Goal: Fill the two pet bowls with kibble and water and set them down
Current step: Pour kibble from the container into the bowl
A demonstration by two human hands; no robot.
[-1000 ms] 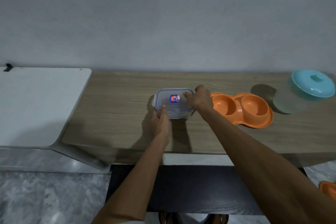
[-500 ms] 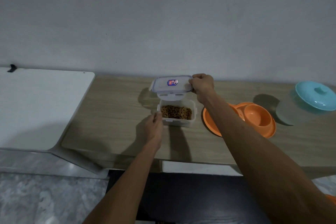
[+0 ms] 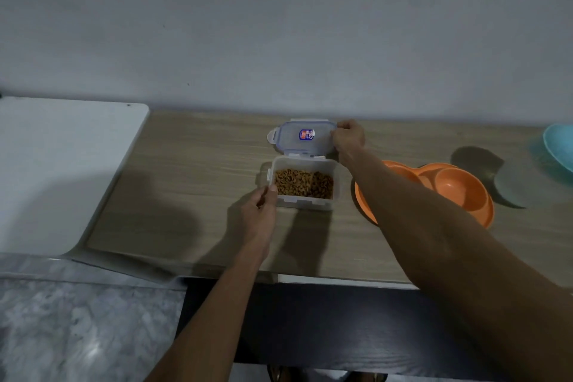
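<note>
gripping lid [image 3: 303,136], right hand [image 3: 348,137]; left hand [image 3: 259,213] steadying container [image 3: 305,198]

A home: wooden counter [image 3: 198,195] against plain wall [image 3: 279,25]; orange double pet bowl [image 3: 459,189]; marble floor [image 3: 77,329]

The scene is dim and flat, with a cool grey cast over the wall [image 3: 279,25] and muted colour throughout. Light seems to come from above and behind the camera: soft, broad shadows fall on the wooden counter [image 3: 186,180] at 9 o'clock of the left hand [image 3: 259,214], and a darker one lies at 6 o'clock of the kibble container [image 3: 305,183]. A rounded shadow sits at 11 o'clock of the orange double bowl [image 3: 455,186]. No strong glare shows. Wide-angle distortion bends the counter edge and stretches the right forearm [image 3: 449,242] toward 4 o'clock. The teal lid [image 3: 558,146] at 3 o'clock is smeared and soft.
</note>
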